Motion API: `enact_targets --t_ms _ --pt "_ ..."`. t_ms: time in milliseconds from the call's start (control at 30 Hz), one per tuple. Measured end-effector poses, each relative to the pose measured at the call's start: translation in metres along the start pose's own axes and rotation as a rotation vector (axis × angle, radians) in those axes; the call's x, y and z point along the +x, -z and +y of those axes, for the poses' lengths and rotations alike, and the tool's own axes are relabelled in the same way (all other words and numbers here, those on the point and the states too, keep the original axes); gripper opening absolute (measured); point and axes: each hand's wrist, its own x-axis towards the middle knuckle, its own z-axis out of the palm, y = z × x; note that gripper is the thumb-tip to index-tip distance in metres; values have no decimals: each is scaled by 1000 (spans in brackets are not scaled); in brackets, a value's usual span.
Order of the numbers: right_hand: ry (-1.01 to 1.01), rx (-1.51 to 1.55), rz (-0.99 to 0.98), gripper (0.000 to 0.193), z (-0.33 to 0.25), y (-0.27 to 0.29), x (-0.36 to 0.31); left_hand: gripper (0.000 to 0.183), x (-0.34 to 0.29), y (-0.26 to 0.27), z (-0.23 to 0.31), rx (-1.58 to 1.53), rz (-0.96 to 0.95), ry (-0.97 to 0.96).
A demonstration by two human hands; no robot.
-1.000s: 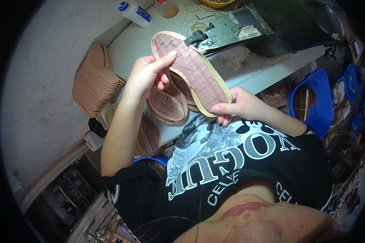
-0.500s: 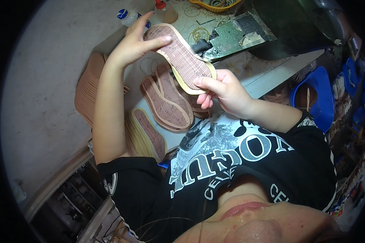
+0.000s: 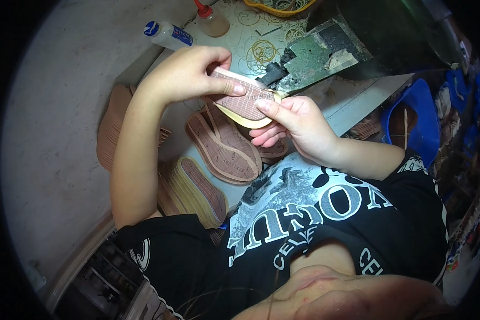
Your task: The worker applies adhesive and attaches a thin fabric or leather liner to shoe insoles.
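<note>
A brown insole with a checked face and a pale yellow edge strip is held between my two hands, beside the black working end of a green machine. My left hand grips its far-left part, thumb on top and fingers curled over the edge. The right hand pinches the other end, thumb on the face and fingers beneath. Below the held piece, several loose brown insoles overlap on the table. A stack of insoles with yellowish edges stands nearer to me.
More brown insoles are stacked at the left by the wall. Behind my hands are a red-tipped bottle, a white-and-blue bottle, rubber bands and a yellow basket. A blue bin stands on the right.
My left hand has gone from spread fingers to curled around the insole, farther along it. The insole has tilted flatter and moved closer against the machine's end.
</note>
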Motion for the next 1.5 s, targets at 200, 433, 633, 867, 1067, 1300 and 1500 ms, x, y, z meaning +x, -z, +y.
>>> enact_targets --t_ms 200,433,633,867,1067,1300,1500 --pt "0 38 -24 41 -1 7 4 28 -19 -18 12 -113 8 18" --pt "5 16 -53 39 -5 12 15 25 -33 -41 13 -323 0 207" --pt "44 -51 -75 31 -6 20 28 25 -27 -61 8 -535 53 204" --pt "48 -108 -79 29 -6 23 49 30 -21 -79 -1 -733 130 288" --pt "68 -206 -68 35 -8 25 50 30 -20 -76 19 -825 150 433" --pt "-15 -253 -182 26 -28 36 24 40 -26 -72 35 -894 185 444" --pt "-82 -423 -318 28 -27 61 -19 44 -31 -73 21 -964 275 418"
